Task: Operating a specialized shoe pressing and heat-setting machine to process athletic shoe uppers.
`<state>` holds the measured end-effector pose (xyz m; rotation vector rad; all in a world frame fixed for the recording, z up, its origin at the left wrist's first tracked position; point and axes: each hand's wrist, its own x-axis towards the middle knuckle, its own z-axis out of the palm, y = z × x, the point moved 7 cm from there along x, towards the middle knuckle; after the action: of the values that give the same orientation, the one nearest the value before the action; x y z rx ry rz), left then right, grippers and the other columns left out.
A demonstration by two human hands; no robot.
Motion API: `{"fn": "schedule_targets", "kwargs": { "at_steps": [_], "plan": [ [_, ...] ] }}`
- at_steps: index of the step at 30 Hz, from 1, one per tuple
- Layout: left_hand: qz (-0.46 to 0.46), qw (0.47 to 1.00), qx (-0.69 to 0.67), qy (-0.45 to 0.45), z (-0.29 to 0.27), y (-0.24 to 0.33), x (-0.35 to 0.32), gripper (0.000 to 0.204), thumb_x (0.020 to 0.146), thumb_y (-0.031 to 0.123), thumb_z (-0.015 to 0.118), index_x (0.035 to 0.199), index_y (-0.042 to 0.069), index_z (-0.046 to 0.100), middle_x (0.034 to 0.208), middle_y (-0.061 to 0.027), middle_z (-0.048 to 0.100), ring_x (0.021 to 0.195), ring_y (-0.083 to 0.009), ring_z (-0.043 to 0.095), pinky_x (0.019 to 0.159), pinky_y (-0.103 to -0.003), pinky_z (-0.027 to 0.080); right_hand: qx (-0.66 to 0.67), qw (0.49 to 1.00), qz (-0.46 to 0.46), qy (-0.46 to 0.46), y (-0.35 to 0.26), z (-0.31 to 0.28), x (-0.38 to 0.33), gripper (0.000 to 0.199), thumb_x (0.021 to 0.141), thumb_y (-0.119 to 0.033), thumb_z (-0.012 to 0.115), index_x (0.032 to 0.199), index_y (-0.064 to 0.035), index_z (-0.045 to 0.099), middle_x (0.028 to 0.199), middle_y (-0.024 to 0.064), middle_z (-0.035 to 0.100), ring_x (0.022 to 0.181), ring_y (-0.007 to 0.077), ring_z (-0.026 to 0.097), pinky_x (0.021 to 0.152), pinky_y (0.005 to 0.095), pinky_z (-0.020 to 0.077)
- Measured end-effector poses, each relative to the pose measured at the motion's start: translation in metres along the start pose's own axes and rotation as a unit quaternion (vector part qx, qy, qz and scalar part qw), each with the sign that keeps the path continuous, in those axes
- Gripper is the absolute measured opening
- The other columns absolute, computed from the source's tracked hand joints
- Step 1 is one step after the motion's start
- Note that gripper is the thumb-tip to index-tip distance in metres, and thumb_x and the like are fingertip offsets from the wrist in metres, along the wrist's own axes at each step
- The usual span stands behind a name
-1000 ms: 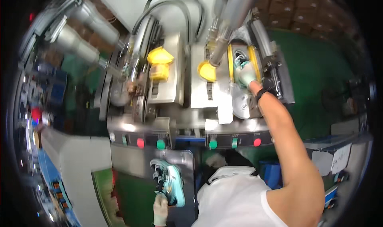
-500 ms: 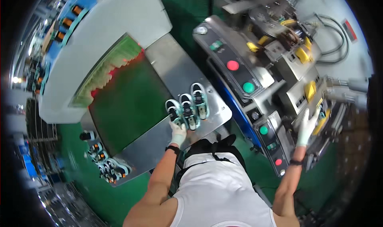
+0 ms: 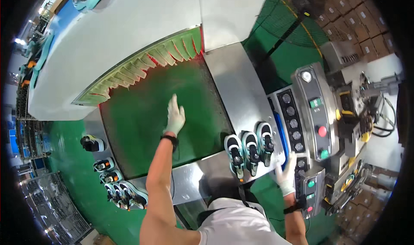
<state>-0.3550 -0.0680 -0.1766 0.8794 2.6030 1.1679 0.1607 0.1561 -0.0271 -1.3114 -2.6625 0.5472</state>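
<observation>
Above the green conveyor belt [image 3: 142, 137] my left hand [image 3: 175, 117], in a white glove, is stretched forward with its fingers extended and nothing in them. My right hand [image 3: 286, 178], also white-gloved, is between the metal table's right edge and a machine's control panel [image 3: 311, 191]. Its fingers are apart, with no object visible in them. Closest to it on the table's right corner is a row of three white, black and mint sneakers: the left sneaker [image 3: 235, 154], the middle sneaker [image 3: 250, 150] and the right sneaker [image 3: 265, 141]. Neither hand touches them.
Ragged green strips [image 3: 142, 66] hang across the white machine's opening, lit red at the edges. More sneakers [image 3: 129, 193] stand on the table's left side. The right-hand machine has a larger panel [image 3: 317, 111] with red and green buttons. Beyond stands a fan [image 3: 297, 25] near stacked cartons [image 3: 358, 16].
The view has swung right. My left hand has left the three sneakers and moved over the belt. My right hand has come away from the right-hand machine toward the table.
</observation>
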Motion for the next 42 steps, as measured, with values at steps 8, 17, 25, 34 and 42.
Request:
{"fn": "schedule_targets", "kwargs": {
  "at_steps": [8, 17, 25, 34, 42],
  "plan": [
    [-0.006, 0.939, 0.339, 0.050, -0.019, -0.112, 0.289, 0.045, 0.092, 0.015, 0.051, 0.133, -0.004, 0.054, 0.137, -0.0319, 0.051, 0.132, -0.0473, 0.043, 0.113, -0.053, 0.033, 0.010, 0.968, -0.129, -0.215, -0.173, 0.156, 0.048, 0.059, 0.082, -0.024, 0.065, 0.132, 0.0036, 0.052, 0.146, 0.0331, 0.041, 0.139, 0.0534, 0.033, 0.117, 0.0584, 0.0259],
    [0.017, 0.895, 0.447, 0.003, -0.028, -0.242, 0.446, 0.031, 0.090, 0.028, 0.053, 0.093, 0.008, 0.076, 0.100, -0.0163, 0.074, 0.089, -0.0319, 0.072, 0.076, -0.050, 0.055, 0.072, 0.971, -0.060, -0.219, -0.169, 0.169, 0.064, 0.054, 0.075, -0.010, 0.055, 0.127, 0.0017, 0.060, 0.144, 0.0333, 0.047, 0.134, 0.0586, 0.040, 0.113, 0.0573, 0.0364],
    [0.036, 0.883, 0.468, -0.007, -0.029, -0.261, 0.458, 0.034, 0.091, 0.030, 0.052, 0.096, 0.007, 0.075, 0.102, -0.0174, 0.073, 0.091, -0.0332, 0.071, 0.078, -0.049, 0.055, 0.058, 0.966, -0.091, -0.237, -0.178, 0.175, 0.066, 0.052, 0.075, -0.012, 0.060, 0.127, -0.0042, 0.060, 0.142, 0.0276, 0.050, 0.134, 0.0569, 0.041, 0.108, 0.0556, 0.0431],
    [0.103, 0.874, 0.471, -0.059, -0.010, -0.229, 0.414, 0.037, 0.092, 0.033, 0.050, 0.099, 0.006, 0.074, 0.104, -0.0187, 0.073, 0.094, -0.0347, 0.071, 0.081, -0.049, 0.055, 0.066, 0.961, -0.105, -0.247, -0.182, 0.180, 0.077, 0.055, 0.075, -0.007, 0.064, 0.130, -0.0033, 0.058, 0.145, 0.0235, 0.049, 0.138, 0.0498, 0.039, 0.110, 0.0509, 0.0423],
    [0.042, 0.981, 0.179, 0.054, -0.039, -0.177, 0.233, 0.050, 0.076, 0.043, 0.079, 0.104, 0.002, 0.071, 0.104, -0.0202, 0.071, 0.098, -0.0365, 0.068, 0.085, -0.050, 0.052, 0.088, 0.965, -0.103, -0.225, -0.197, 0.189, 0.068, 0.057, 0.084, -0.024, 0.068, 0.135, -0.0042, 0.056, 0.150, 0.0197, 0.044, 0.145, 0.0468, 0.030, 0.116, 0.0511, 0.0337]
  ]
}}
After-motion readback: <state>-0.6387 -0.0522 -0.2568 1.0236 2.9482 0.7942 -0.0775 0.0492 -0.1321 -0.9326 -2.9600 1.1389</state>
